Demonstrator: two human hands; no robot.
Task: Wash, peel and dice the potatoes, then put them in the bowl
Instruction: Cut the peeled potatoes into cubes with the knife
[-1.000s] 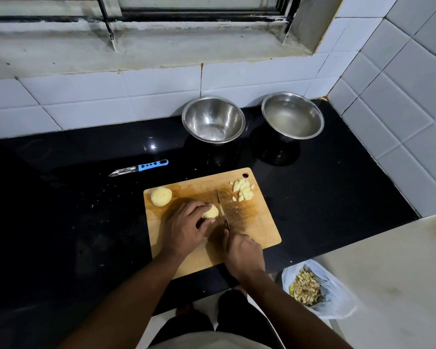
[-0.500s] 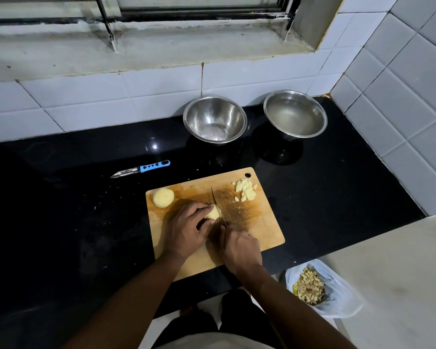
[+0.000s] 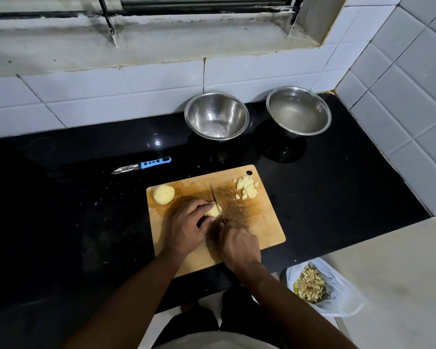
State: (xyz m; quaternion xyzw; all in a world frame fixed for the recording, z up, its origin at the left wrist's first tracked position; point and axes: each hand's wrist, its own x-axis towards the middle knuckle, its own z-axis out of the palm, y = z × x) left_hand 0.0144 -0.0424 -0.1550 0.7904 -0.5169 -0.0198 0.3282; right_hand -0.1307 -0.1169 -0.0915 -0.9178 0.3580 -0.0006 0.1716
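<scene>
A wooden cutting board [image 3: 262, 230] lies on the black counter. My left hand [image 3: 186, 227] presses a peeled potato piece [image 3: 213, 212] onto the board, fingers curled over it. My right hand [image 3: 239, 245] grips a knife [image 3: 215, 201] whose blade stands against the right side of that piece, tip pointing away from me. A peeled potato half [image 3: 163, 194] rests at the board's far left corner. A small pile of diced potato [image 3: 247, 189] sits at the far right corner. Two steel bowls stand by the wall: an empty one [image 3: 216, 116] and one holding water [image 3: 298, 110].
A blue-handled peeler [image 3: 142, 165] lies on the counter left of the board. A plastic bag of peelings [image 3: 317, 285] sits below the counter edge at the lower right, beside a pale surface [image 3: 400, 273]. White tiled walls close the back and right.
The knife has shifted left along the potato piece, from its right end to closer against my left fingers. My right hand followed it. The rest stays put.
</scene>
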